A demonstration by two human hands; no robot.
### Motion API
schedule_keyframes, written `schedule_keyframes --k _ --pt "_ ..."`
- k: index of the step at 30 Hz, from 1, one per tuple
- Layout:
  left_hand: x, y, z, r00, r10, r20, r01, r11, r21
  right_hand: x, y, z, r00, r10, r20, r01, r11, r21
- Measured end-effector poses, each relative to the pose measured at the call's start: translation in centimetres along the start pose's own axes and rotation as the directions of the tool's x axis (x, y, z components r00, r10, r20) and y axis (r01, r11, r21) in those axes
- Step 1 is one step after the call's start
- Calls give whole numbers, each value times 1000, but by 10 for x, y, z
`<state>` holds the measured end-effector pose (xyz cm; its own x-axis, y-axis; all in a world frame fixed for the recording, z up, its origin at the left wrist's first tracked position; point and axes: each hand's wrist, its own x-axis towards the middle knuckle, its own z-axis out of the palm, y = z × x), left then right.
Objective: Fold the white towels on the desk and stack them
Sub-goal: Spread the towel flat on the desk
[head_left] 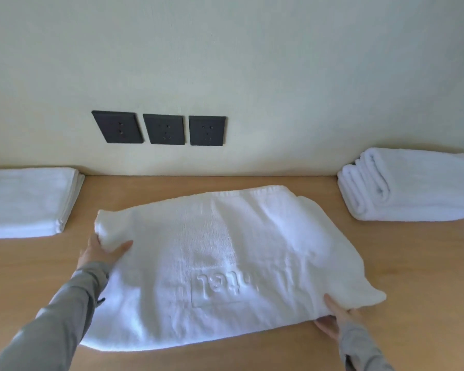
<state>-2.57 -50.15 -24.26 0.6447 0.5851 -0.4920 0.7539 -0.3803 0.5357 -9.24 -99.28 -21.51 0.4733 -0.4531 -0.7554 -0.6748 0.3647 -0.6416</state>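
Towel (pixel 220 258), white and bearing a raised lettered emblem near its front, lay across the middle of the desk (pixel 413 263), slightly askew, its thick rounded edges suggesting it was doubled over at least once. The left grip (pixel 102 251) held the towel's far left corner, thumb on top and fingers tucked beneath; the right grip (pixel 338 319) pinched the near right corner in the same way, so both were clenched on cloth. A flat pile of folded towels (pixel 24 202) sat at the desk's left end against the wall (pixel 279 62), and a plumper stack of folded towels (pixel 413 186) at the right end, both well apart from the one in hand. Three dark sockets (pixel 161 129) were set in the wall behind. The step appeared to be a mid-fold: squaring the cloth before bringing one end over the other. The next move would likely call for lifting one side and laying it evenly on the opposite edge, corners matched, then smoothing. Which pile was to receive it could not be told.
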Motion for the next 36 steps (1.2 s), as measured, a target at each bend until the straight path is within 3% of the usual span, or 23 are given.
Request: schedule_keyframes --k 2,4,6,7,9,10,12,13,14,16,18,20,24,27,33,36 --pt "1 -3 1 1000 -19 -16 19 1000 17 1 -4 -6 1000 12 -18 -16 976 -218" --pt "0 -6 -2 999 -24 -26 25 999 30 -3 -12 -8 999 45 -24 -51 855 -516" --pt "-7 -14 -2 998 -45 -42 47 998 47 -8 -24 -13 992 91 84 24 524 -852" --pt "-12 -18 -1 996 -67 -56 71 996 59 -9 -32 -12 982 105 155 106 369 -923" --pt "-25 -27 2 988 -121 -95 129 988 85 -6 -46 -2 951 -15 308 301 270 -915" --pt "-31 -32 5 984 -136 -116 147 984 96 -1 -52 8 903 -170 394 426 248 -870" --pt "-45 -39 10 976 -160 -147 176 979 101 9 -60 34 687 -478 547 671 129 -730" --pt "-51 -43 12 971 -176 -159 194 976 104 15 -62 48 584 -534 611 725 6 -688" --pt "-57 -46 14 967 -189 -171 211 971 115 22 -63 59 536 -503 678 722 -142 -677" --pt "-63 -51 17 963 -190 -194 221 963 154 36 -60 73 574 -351 740 602 -431 -672" --pt "-65 -55 19 965 -151 -214 193 963 189 49 -56 73 622 -262 738 527 -557 -642" --pt "-63 -55 19 969 -102 -225 151 965 213 57 -39 60 582 -311 751 537 -546 -643" --pt "-55 -50 12 978 -34 -205 94 953 287 47 -5 32 520 -383 763 645 -409 -645" --pt "-51 -50 13 985 -30 -173 74 964 257 38 4 27 459 -435 774 656 -421 -626" --pt "-52 -62 15 984 -103 -147 138 956 259 10 -7 81 585 -476 657 609 -278 -743" --pt "-43 -56 9 984 -95 -148 122 975 185 -8 -12 159 458 -491 741 715 -291 -635"
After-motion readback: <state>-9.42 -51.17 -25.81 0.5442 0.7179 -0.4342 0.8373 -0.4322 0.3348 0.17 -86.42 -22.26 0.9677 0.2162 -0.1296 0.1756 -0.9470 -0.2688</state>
